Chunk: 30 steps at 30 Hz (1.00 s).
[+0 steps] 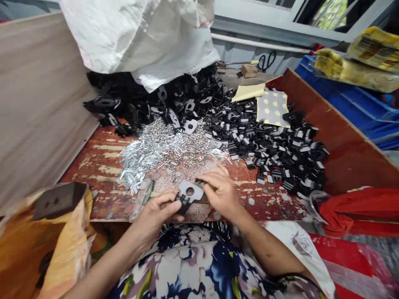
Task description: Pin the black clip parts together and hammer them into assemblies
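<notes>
Near the table's front edge my left hand point(163, 206) grips a black plastic clip by its hinged end. The clip point(190, 192) carries a light grey pad with a round hole. At its other side my right hand point(222, 192) is closed, thumb and fingers pinched on a small dark piece point(201, 181) whose kind I cannot make out. Beyond my hands lies a heap of shiny metal pins and small springs point(168, 143). A green-handled tool point(149, 192) rests left of my left hand.
A white sack point(143, 37) spills large black clip parts point(134, 104) at the back. Small black parts with grey pads point(264, 145) heap on the right, below a yellow-and-grey sheet point(273, 109). Wooden boards point(343, 133) wall the sides. A dark block point(60, 200) sits at left.
</notes>
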### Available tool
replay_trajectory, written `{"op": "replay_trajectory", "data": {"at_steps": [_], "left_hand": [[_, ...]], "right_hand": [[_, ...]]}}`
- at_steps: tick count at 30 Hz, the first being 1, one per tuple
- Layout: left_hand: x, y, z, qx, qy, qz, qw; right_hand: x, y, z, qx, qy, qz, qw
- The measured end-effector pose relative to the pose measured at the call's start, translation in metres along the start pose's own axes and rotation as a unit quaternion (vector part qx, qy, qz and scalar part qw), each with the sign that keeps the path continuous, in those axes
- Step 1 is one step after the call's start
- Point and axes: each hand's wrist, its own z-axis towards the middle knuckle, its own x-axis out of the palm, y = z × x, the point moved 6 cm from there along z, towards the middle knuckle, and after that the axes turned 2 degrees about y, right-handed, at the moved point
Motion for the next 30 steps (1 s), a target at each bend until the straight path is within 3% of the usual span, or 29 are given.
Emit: {"op": "replay_trajectory", "data": {"at_steps": [4, 10, 12, 17, 19, 21, 24, 27, 30], "left_hand": [[0.015, -0.006, 0.005, 0.031, 0.051, -0.050, 0.997], [0.005, -0.001, 0.003, 0.059, 0.062, -0.057, 0.995], [-0.001, 0.004, 0.002, 0.068, 0.058, -0.040, 0.995], [-0.016, 0.005, 0.004, 0.120, 0.030, 0.034, 0.992], [-0.022, 0.004, 0.003, 0.130, 0.028, 0.056, 0.989], [-0.030, 0.005, 0.003, 0.123, 0.023, 0.054, 0.991], [-0.044, 0.010, 0.003, 0.093, -0.007, 0.017, 0.995], [-0.052, 0.013, 0.002, 0.068, -0.031, -0.021, 0.997], [-0.047, 0.012, 0.001, 0.053, -0.022, -0.041, 0.997]], "right_hand": [[0.034, 0.031, -0.002, -0.007, 0.008, 0.059, 0.998], [0.046, 0.037, -0.010, -0.028, 0.006, 0.075, 0.997], [0.052, 0.040, -0.017, -0.022, 0.032, 0.111, 0.993], [0.068, 0.038, -0.030, 0.071, 0.123, 0.243, 0.960], [0.071, 0.035, -0.028, 0.070, 0.173, 0.261, 0.947], [0.070, 0.028, -0.019, 0.040, 0.211, 0.221, 0.951], [0.061, 0.009, 0.005, -0.041, 0.192, 0.019, 0.980], [0.065, -0.009, 0.023, -0.120, 0.213, -0.156, 0.957], [0.069, -0.018, 0.031, -0.115, 0.233, -0.157, 0.953]]}}
